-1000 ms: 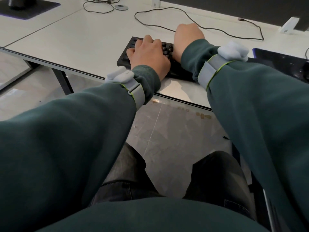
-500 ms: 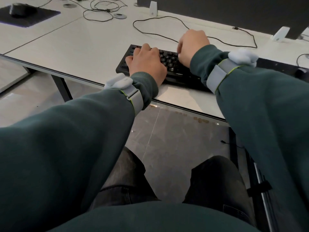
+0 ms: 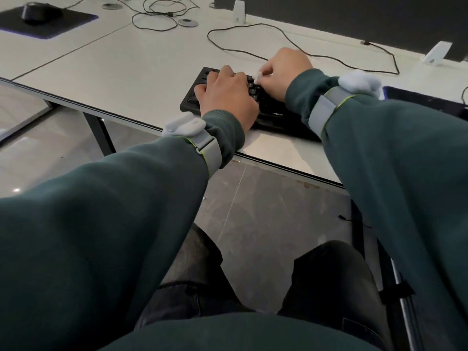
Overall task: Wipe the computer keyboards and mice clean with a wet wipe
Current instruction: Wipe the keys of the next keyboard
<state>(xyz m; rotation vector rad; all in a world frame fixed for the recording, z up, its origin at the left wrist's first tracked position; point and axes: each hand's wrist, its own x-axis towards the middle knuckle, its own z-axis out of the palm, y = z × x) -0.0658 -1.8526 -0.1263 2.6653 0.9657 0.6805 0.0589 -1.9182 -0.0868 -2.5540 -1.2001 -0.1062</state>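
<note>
While our left hand [image 3: 226, 98] lies across the left part of the black keyboard [image 3: 274, 115], its fingers loose and only lightly bent over the keys with nothing grasped, our right hand [image 3: 285, 72] is just beside it with the wet wipe [image 3: 258, 76]. We pinch that wipe as a small white wad between the thumb and the curled fingers of the right hand. The wad touches the keys near the upper middle of the keyboard, right next to the knuckles of the left hand. We see the keyboard lying at an angle near the front edge of the white bench [image 3: 131, 72], its right end hidden behind our right sleeve [image 3: 379, 148]. A thin black cable [image 3: 342, 62] loops over the bench behind the hands. Far off at the top left, well apart from the keyboard, a dark mouse [image 3: 38, 11] sits on a dark mouse pad [image 3: 63, 24], and more cable lies coiled near it. At the right edge we make out a corner of a second dark pad [image 3: 425, 100], just beyond our right wrist. Both wrists carry a grey band with a white device on it, left band [image 3: 210, 148] and right band [image 3: 321, 110]. Below the bench edge we see grey floor tiles [image 3: 266, 211] and our knees in dark trousers [image 3: 329, 274]
</note>
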